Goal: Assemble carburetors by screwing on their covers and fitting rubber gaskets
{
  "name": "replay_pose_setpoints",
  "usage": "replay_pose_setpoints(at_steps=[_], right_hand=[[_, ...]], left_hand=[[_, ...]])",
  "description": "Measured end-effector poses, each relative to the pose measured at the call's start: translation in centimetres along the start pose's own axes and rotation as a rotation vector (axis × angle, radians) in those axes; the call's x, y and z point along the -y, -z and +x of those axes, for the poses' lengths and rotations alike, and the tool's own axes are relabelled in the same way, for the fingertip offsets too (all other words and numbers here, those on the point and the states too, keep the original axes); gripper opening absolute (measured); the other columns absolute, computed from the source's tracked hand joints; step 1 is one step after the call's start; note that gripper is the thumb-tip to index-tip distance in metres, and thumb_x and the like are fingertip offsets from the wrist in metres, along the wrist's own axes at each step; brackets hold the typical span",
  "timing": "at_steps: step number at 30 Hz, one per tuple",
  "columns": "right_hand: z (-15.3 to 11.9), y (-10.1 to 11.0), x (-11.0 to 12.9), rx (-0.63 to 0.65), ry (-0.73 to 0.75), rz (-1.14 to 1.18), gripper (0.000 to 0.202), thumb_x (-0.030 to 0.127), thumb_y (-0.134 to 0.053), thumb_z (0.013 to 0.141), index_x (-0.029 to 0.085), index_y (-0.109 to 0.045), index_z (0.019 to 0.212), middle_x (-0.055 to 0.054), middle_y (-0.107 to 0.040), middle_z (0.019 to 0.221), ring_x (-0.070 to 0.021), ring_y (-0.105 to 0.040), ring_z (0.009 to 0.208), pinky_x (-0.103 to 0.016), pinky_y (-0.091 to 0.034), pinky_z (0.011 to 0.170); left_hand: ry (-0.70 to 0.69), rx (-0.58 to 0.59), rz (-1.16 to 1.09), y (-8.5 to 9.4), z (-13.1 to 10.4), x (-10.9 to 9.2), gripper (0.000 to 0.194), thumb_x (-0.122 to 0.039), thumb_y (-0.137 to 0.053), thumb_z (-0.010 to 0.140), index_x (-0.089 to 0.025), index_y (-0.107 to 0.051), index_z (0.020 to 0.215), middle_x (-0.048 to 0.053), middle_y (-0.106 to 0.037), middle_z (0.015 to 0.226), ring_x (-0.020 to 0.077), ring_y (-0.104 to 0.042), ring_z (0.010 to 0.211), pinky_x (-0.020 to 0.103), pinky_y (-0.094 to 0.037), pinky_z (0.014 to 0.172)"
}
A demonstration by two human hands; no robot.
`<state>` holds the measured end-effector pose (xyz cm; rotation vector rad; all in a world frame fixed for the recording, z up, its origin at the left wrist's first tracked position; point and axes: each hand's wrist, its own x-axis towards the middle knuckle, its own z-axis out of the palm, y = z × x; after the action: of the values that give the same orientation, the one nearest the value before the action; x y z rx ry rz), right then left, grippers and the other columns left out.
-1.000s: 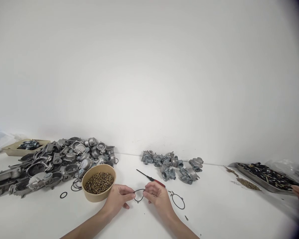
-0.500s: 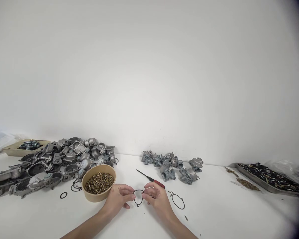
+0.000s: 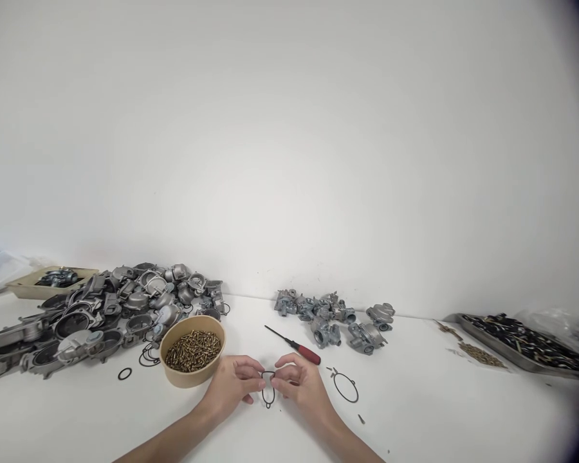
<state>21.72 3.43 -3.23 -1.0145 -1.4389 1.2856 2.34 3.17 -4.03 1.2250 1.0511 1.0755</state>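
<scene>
A thin black rubber gasket ring (image 3: pixel 269 406) with a small loop at its lower end hangs between my two hands. My left hand (image 3: pixel 231 386) pinches its left side between thumb and fingers. On the other side, my right hand (image 3: pixel 299 384) pinches the ring in the same way. The ring looks squeezed into a narrow, long shape. Just beyond my right hand lies a screwdriver (image 3: pixel 309 353) with a red and black handle. A second gasket ring (image 3: pixel 346 388) lies flat to the right, with small screws close by. Left of my left hand stands a tan bowl (image 3: pixel 168 373) full of brassy screws (image 3: pixel 193 352).
A large heap of grey metal carburetor bowls (image 3: pixel 137 325) spreads over the left. Several carburetor bodies (image 3: pixel 325 331) sit near the wall. At right are a metal tray (image 3: pixel 511 363) of dark parts and a pile of small brass pieces (image 3: pixel 482 355). A small black O-ring (image 3: pixel 124 373) lies left.
My hands have come slightly closer together, and the gasket ring between them has gone from wider to narrower. Both hands keep their pinch on it. The view has shifted slightly.
</scene>
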Motion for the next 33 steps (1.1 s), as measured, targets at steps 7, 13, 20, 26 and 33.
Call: replay_pose_setpoints(at_steps=[7, 13, 20, 26, 33], right_hand=[[-0.11, -0.24, 0.13, 0.011, -0.002, -0.004, 0.038, 0.043, -0.086, 0.062, 0.019, -0.064, 0.082, -0.001, -0.070, 0.062, -0.0191, -0.063, 0.058, -0.029, -0.044, 0.058], [0.00, -0.21, -0.04, 0.030, -0.002, 0.025, 0.036, 0.040, -0.086, 0.063, 0.019, -0.063, 0.083, -0.001, -0.070, 0.060, -0.0173, -0.061, 0.055, -0.027, -0.042, 0.056], [-0.01, -0.13, -0.21, 0.039, 0.007, 0.029, 0.031, 0.033, -0.085, 0.067, 0.019, -0.063, 0.084, 0.000, -0.071, 0.061, -0.0152, -0.060, 0.056, -0.026, -0.041, 0.058], [-0.02, -0.19, -0.04, 0.047, 0.012, 0.037, 0.030, 0.031, -0.085, 0.067, 0.019, -0.063, 0.084, -0.001, -0.072, 0.062, -0.0150, -0.059, 0.055, -0.026, -0.041, 0.059], [0.11, -0.13, -0.27, 0.049, -0.001, 0.037, 0.033, 0.032, -0.086, 0.066, 0.018, -0.063, 0.084, -0.003, -0.074, 0.064, -0.0160, -0.061, 0.056, -0.027, -0.042, 0.059]], left_hand=[[0.011, 0.023, -0.017, -0.13, -0.17, -0.13, 0.040, -0.036, -0.085, 0.058, -0.011, -0.074, 0.087, 0.006, -0.070, 0.068, 0.0168, -0.062, 0.063, 0.024, -0.049, 0.051], [0.017, 0.031, -0.029, -0.20, -0.34, -0.31, 0.040, -0.034, -0.085, 0.058, -0.010, -0.074, 0.088, 0.006, -0.070, 0.068, 0.0163, -0.062, 0.062, 0.024, -0.049, 0.052], [0.017, 0.039, -0.029, -0.18, -0.44, -0.40, 0.041, -0.034, -0.085, 0.059, -0.009, -0.073, 0.090, 0.007, -0.071, 0.069, 0.0169, -0.062, 0.063, 0.024, -0.049, 0.052], [0.024, 0.046, -0.018, -0.22, -0.54, -0.62, 0.042, -0.033, -0.084, 0.061, -0.009, -0.073, 0.093, 0.008, -0.072, 0.071, 0.0173, -0.062, 0.064, 0.025, -0.050, 0.054], [0.027, 0.042, -0.010, -0.20, -0.55, -0.72, 0.043, -0.033, -0.083, 0.061, -0.008, -0.073, 0.094, 0.008, -0.072, 0.070, 0.0172, -0.062, 0.065, 0.025, -0.050, 0.054]])
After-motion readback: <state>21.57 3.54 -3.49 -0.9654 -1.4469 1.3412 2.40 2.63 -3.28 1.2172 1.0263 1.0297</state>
